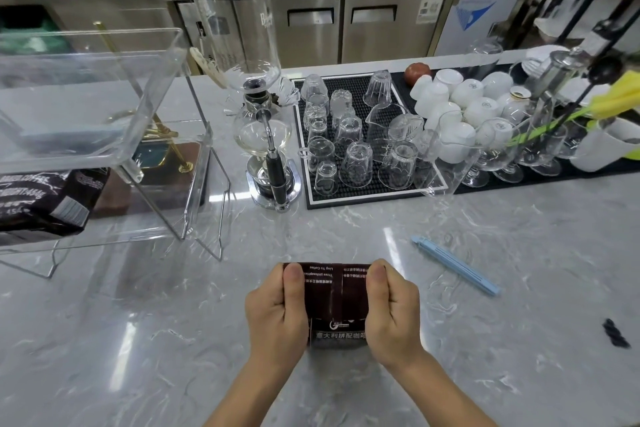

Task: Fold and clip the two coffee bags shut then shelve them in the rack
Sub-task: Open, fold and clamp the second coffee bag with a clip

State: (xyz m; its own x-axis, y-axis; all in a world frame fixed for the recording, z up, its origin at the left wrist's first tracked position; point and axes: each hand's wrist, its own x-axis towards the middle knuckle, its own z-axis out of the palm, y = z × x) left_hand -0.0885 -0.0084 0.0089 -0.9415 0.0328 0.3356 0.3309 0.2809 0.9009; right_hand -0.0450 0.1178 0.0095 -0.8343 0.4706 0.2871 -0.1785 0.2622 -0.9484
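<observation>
A dark brown coffee bag [336, 305] with white print stands on the marble counter [519, 340] in front of me, its top folded over. My left hand [277, 312] pinches the fold at the bag's left edge. My right hand [391, 312] pinches it at the right edge. A light blue bag clip [455, 264] lies flat on the counter, to the right of the bag and apart from it. A second, black coffee bag [45, 204] lies on the lower level of the clear acrylic rack [145, 104] at the left.
A glass siphon brewer [266, 135] stands right of the rack. Behind the bag, a black mat [367, 198] holds several upturned glasses. White cups [464, 97] and stemmed glasses crowd the back right. A small black object [616, 333] lies at the far right.
</observation>
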